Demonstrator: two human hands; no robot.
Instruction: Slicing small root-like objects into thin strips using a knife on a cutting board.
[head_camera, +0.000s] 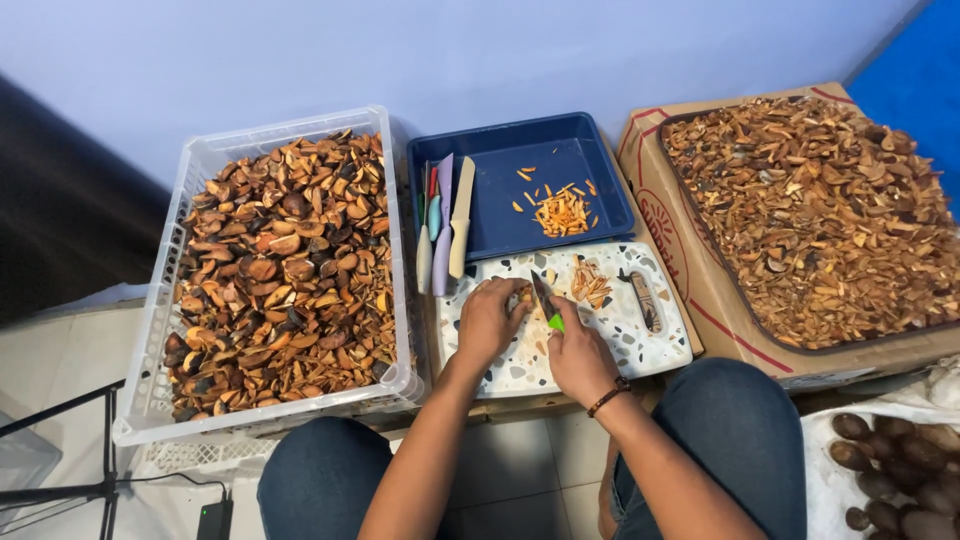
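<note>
The left hand (488, 322) pins a small nut piece (521, 296) on the speckled cutting board (640, 345); the right hand (580, 352) is closed around a green-handled knife (546, 304) beside it. The piece looks light, hard and likely to skid, best pinched at its edges. Beyond lies a blue tray (590, 215) of slivers

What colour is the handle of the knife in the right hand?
Bright green knife handle, held in the right hand; clearest in the head view.
</note>
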